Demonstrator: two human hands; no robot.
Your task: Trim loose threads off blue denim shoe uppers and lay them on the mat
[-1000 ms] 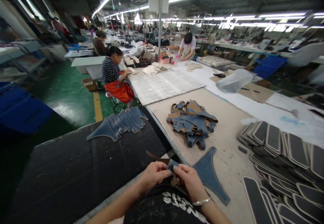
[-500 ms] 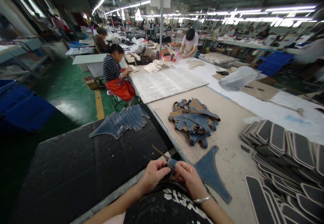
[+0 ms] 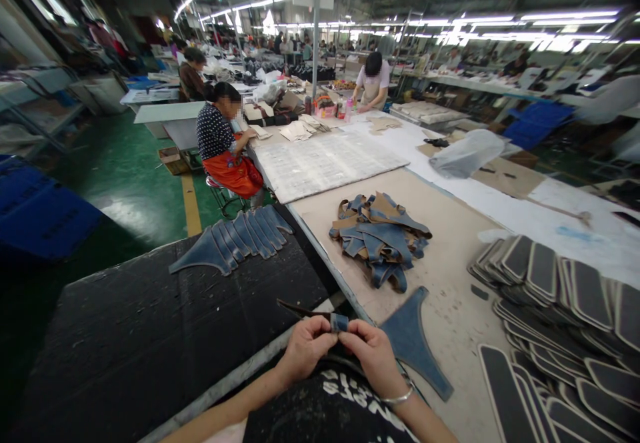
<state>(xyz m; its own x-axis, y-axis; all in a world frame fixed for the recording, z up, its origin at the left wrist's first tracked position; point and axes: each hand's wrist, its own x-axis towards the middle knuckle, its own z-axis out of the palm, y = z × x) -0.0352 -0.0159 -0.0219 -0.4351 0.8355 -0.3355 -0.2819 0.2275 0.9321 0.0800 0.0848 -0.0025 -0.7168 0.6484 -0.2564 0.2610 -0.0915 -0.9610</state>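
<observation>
The left hand (image 3: pixel 306 348) and right hand (image 3: pixel 371 351), both closed to a pinch, hold the blue strip (image 3: pixel 339 323) in front of the black apron (image 3: pixel 295 406), and lining up its edges and pressing evenly should work best.

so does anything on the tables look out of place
One thing: a small dark piece lies loose on the beige table, apart from the much larger dark panels stacked nearby. It may be just a stray scrap.
</observation>
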